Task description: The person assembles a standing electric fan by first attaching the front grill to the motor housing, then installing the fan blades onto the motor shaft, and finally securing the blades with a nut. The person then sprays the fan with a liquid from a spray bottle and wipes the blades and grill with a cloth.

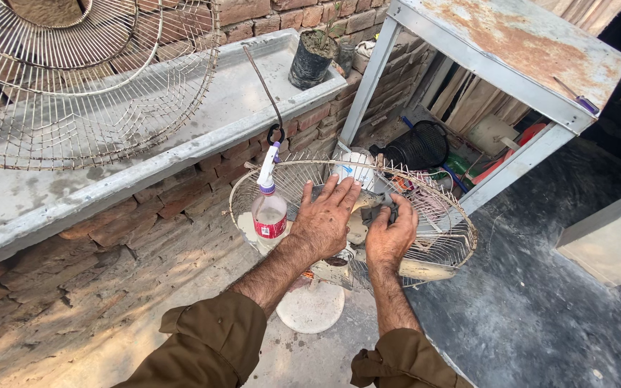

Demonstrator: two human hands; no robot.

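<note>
A round wire fan guard [448, 253] of a pedestal fan lies tilted face up in front of me, over the fan's pale blades [425, 271]. My left hand [327, 218] rests flat with fingers spread on the middle of the fan. Beside it, my right hand [391, 231] is curled around a dark part at the fan's hub [381, 211]. A clear spray bottle [269, 213] with a red label and a white-and-purple trigger hangs from a metal hook [273, 118] at the guard's left rim. The fan's round white base [312, 307] shows below.
A second wire fan guard [88, 86] lies on the concrete ledge [30, 208] of the brick wall at left. A black plant bag [312, 59] stands on the ledge. A rusty metal table [533, 50] at right shelters a black basket [420, 146] and clutter.
</note>
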